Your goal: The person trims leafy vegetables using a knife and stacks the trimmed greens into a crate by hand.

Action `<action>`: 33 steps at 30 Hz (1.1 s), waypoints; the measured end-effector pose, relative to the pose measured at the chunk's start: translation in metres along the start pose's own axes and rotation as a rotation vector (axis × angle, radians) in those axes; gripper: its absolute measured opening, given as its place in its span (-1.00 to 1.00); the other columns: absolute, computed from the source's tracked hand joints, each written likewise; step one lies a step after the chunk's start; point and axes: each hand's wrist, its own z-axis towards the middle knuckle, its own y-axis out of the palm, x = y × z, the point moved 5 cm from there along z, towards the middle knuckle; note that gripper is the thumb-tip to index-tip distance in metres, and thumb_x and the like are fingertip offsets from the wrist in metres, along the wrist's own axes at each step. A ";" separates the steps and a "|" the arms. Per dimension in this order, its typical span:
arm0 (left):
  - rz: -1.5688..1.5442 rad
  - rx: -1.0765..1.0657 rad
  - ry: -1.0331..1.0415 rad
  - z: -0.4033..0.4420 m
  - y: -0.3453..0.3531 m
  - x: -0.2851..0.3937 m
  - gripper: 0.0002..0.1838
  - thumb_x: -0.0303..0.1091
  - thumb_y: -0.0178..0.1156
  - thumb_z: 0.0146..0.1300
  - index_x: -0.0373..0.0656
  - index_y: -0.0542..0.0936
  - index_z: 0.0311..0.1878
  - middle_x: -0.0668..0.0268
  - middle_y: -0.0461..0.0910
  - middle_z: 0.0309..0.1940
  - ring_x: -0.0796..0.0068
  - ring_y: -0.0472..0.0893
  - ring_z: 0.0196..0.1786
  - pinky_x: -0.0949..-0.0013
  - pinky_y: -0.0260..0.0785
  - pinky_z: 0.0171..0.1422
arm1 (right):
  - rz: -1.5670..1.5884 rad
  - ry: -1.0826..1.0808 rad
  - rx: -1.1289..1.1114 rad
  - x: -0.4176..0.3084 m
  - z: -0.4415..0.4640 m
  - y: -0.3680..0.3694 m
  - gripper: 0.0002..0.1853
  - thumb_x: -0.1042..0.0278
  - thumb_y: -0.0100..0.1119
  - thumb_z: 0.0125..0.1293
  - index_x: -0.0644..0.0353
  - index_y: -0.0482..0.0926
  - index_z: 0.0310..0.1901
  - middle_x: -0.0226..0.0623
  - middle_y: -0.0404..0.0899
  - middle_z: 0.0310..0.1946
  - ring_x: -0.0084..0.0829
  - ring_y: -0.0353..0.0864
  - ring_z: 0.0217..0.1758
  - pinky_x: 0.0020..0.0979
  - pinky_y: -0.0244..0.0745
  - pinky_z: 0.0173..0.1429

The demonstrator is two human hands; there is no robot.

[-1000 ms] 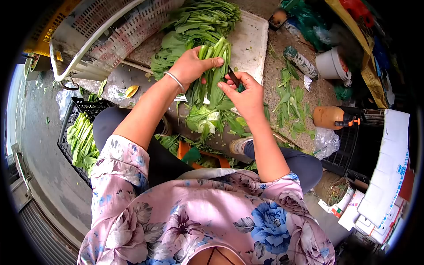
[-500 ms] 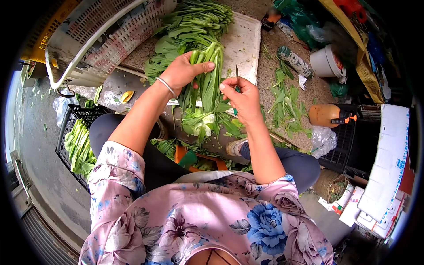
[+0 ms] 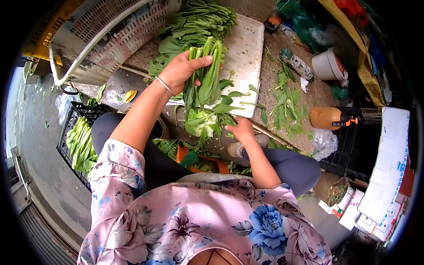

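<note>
My left hand (image 3: 182,73) is closed around a bunch of leafy green stems (image 3: 211,81), cut ends pointing away from me and leaves hanging towards me. Below the bunch, my right hand (image 3: 242,131) is closed beside the hanging leaves (image 3: 203,123). A thin dark piece of the small knife (image 3: 232,118) shows at its fingertips; the handle is hidden. Loose leaves (image 3: 229,104) lie at the near edge of the white board (image 3: 247,53). A pile of greens (image 3: 198,22) rests on the board's left side.
A white plastic basket (image 3: 106,35) stands at the upper left. Greens fill part of a black crate (image 3: 68,132) by my left leg. Leaf scraps (image 3: 287,101) lie right of the board, near a grey-white bucket (image 3: 327,66) and an orange-brown bottle (image 3: 324,118).
My right hand has moved down towards me, from beside the stems to below the bunch. Several loose leaves now lie at the board's near edge. My left hand still grips the bunch.
</note>
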 end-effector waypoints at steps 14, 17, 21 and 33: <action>0.201 -0.109 -0.064 -0.013 0.013 -0.005 -0.71 -0.24 0.28 0.10 -0.11 0.53 -0.13 0.55 0.51 -0.47 0.79 0.38 -0.55 0.66 0.18 -0.62 | 1.126 -0.568 -0.006 -0.117 -0.033 -0.117 -0.52 0.20 0.05 0.31 0.25 0.33 0.20 -0.53 0.39 -0.46 -0.69 0.31 -0.44 -0.64 0.27 -0.31; 0.234 -0.121 -0.079 -0.015 0.012 -0.006 -0.71 -0.23 0.28 0.10 -0.12 0.53 -0.14 0.55 0.50 -0.50 0.79 0.36 -0.58 0.66 0.15 -0.62 | 1.043 -0.624 0.013 -0.118 -0.030 -0.112 -0.52 0.23 0.11 0.27 0.22 0.35 0.19 -0.54 0.41 -0.48 -0.70 0.31 -0.44 -0.63 0.28 -0.31; 0.289 -0.110 -0.120 -0.017 0.012 -0.007 -0.74 -0.25 0.26 0.12 -0.13 0.53 -0.16 0.58 0.45 -0.54 0.83 0.32 -0.61 0.70 0.12 -0.64 | 1.058 -0.582 0.007 -0.115 -0.033 -0.111 -0.53 0.22 0.15 0.24 0.20 0.39 0.15 -0.54 0.43 -0.49 -0.70 0.31 -0.44 -0.64 0.29 -0.30; 0.314 -0.180 -0.179 -0.013 0.011 -0.018 -0.75 -0.25 0.28 0.09 -0.17 0.55 -0.22 0.52 0.50 -0.54 0.79 0.34 -0.65 0.66 0.10 -0.70 | 0.949 -0.459 0.082 -0.097 -0.027 -0.101 -0.62 0.25 0.10 0.28 0.25 0.46 0.08 -0.27 0.58 -0.18 -0.64 0.47 -0.15 -0.61 0.35 -0.03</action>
